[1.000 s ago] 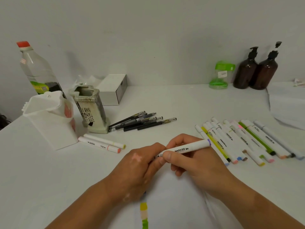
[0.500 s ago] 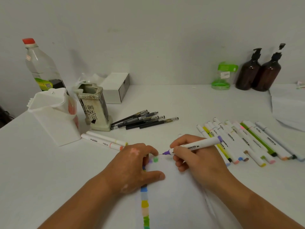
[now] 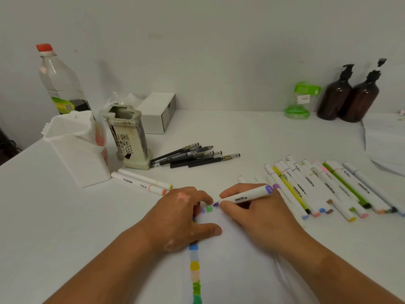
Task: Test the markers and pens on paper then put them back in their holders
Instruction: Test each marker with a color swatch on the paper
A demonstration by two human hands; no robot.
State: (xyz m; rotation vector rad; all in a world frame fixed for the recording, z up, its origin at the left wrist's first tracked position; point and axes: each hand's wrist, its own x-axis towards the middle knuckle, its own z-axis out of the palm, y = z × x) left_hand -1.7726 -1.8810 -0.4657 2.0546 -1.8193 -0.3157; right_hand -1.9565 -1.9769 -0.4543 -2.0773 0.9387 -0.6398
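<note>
Seen from the head camera, the right hand [image 3: 260, 216] pinches a white purple marker [image 3: 245, 197] between its curled fingers [image 3: 236, 188] and thumb. The marker's tip touches the paper [image 3: 230, 260] just beside the left fingers. The left hand [image 3: 182, 218] rests on the paper, fingers relaxed and gripping nothing. Colour swatches [image 3: 195, 266] run beneath it. Right of the right fingers, a row of markers [image 3: 317, 189] lies on the tabletop [image 3: 54, 216]. Beyond the left fingers lie black pens [image 3: 192, 156], two markers [image 3: 142, 183], a white holder [image 3: 76, 150] and a ceramic holder [image 3: 129, 137].

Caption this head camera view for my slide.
Right hand holds a purple marker, tip at the paper the left hand rests on.
</note>
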